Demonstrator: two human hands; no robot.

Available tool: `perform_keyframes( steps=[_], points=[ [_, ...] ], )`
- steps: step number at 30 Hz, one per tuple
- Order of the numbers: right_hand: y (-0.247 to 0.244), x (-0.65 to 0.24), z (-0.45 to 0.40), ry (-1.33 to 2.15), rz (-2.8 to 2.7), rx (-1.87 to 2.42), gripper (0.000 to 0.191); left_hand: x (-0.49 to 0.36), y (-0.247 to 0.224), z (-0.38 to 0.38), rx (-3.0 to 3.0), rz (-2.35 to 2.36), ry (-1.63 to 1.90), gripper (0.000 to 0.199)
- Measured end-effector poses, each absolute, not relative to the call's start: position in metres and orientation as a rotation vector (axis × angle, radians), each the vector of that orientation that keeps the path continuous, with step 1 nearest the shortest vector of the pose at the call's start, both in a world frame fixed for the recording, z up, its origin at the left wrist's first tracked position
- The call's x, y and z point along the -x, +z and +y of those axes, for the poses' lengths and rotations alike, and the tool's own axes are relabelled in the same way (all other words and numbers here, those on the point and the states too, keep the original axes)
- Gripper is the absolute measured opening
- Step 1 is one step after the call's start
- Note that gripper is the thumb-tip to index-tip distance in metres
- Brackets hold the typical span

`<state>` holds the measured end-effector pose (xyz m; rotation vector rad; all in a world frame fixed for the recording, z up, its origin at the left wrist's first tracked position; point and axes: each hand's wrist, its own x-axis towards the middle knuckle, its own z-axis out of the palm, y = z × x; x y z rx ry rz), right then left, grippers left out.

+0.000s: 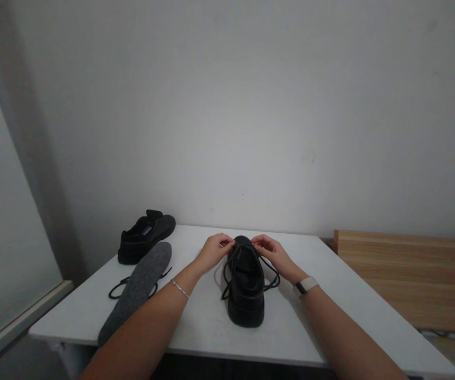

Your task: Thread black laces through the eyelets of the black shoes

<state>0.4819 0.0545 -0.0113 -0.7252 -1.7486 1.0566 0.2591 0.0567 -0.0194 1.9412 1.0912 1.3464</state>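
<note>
A black shoe (246, 301) stands on the white table with its heel toward me and its toe toward the wall. Black laces (274, 279) hang in loops on both sides of it. At the shoe's left front edge, my left hand (215, 250) has thumb and index finger pinched together by the laces. On the right side my right hand (274, 251) is pinched in the same way near the lace holes. What exactly lies between the fingertips is too small to make out.
Another black shoe (142, 240) stands at the table's back left. A grey felt insole (138, 287) lies in front of it over a loose black lace (116, 288). The white table (204, 338) meets a wall behind. Wooden boards (405, 279) are at the right.
</note>
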Motion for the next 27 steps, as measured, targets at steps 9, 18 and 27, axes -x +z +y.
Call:
perform_keyframes(
  steps=[9,18,27],
  points=[
    [-0.023,-0.48,0.068,0.837,-1.706,0.809,0.029,-0.262,-0.014,0.051,-1.984,1.109,1.485,0.008],
    [-0.018,-0.484,0.067,0.834,-1.723,0.802,0.029,-0.264,-0.018,0.054,-1.882,0.979,1.465,0.014],
    [-0.017,-0.482,0.063,0.824,-1.854,0.796,0.026,-0.267,-0.009,0.05,-1.784,0.865,1.513,0.015]
  ],
)
